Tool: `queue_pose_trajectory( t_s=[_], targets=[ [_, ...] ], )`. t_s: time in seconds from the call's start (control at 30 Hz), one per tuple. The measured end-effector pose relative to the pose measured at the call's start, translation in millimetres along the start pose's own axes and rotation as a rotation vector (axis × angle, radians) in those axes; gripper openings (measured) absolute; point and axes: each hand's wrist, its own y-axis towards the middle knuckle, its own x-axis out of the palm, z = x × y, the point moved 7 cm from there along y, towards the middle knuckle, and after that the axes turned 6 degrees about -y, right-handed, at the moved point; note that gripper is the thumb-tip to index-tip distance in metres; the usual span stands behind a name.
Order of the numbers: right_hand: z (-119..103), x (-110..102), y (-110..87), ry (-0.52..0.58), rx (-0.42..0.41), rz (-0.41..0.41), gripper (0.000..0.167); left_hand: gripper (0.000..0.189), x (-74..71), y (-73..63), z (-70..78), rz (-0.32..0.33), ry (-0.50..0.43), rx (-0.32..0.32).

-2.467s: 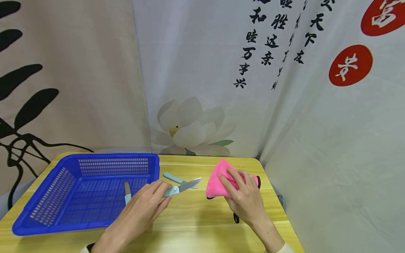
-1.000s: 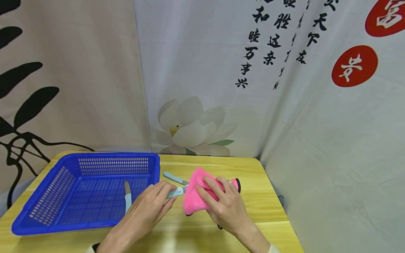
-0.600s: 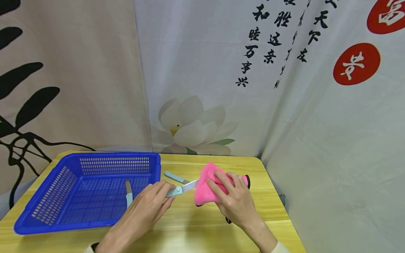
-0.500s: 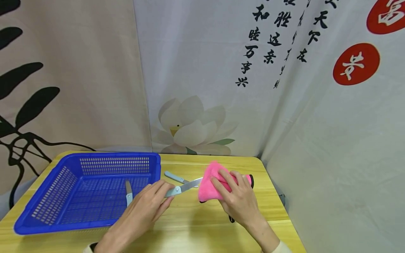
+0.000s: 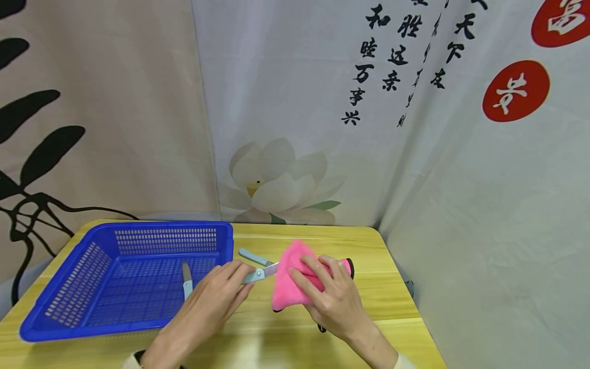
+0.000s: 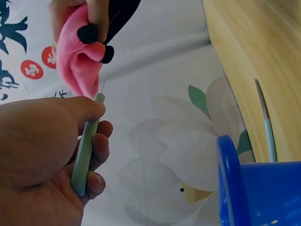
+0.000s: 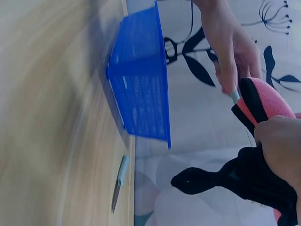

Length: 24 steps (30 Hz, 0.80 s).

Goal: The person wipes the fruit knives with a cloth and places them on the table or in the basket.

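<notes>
My left hand (image 5: 212,297) grips a small knife by its pale blue-green handle (image 6: 83,155), fingers curled round it. The knife's blade (image 5: 271,269) points right, its far part covered by a folded pink cloth (image 5: 290,277) with black edging. My right hand (image 5: 334,300) holds that cloth folded about the blade, fingers spread over its top. In the right wrist view a black loop (image 7: 193,181) hangs from the cloth. Another knife (image 5: 252,257) with the same handle colour lies on the table behind the hands, its blade end partly hidden by the held knife and cloth.
A blue plastic basket (image 5: 99,324) with perforated walls stands on the left of the wooden table (image 5: 369,307). Inside it lies another knife (image 5: 186,282), partly hidden by my left hand. A printed curtain (image 5: 295,92) hangs behind the table and along its right side.
The cloth in my right hand slid left over the blade, then right toward the tip, baring most of the blade, and now left again, covering more of it. My left hand stays nearly still.
</notes>
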Motion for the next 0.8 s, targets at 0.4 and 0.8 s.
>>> queue_pose_trajectory(
  t_s=[0.4,0.8],
  targets=[
    [-30,11,11.1,0.012,-0.035,-0.038,0.035,0.017,2.0,-0.3,3.6,0.021,-0.014,0.043],
    [-23,10,11.0,-0.039,-0.009,-0.052,0.032,0.017,-0.3,-0.9,2.2,0.016,-0.004,0.024]
  ],
)
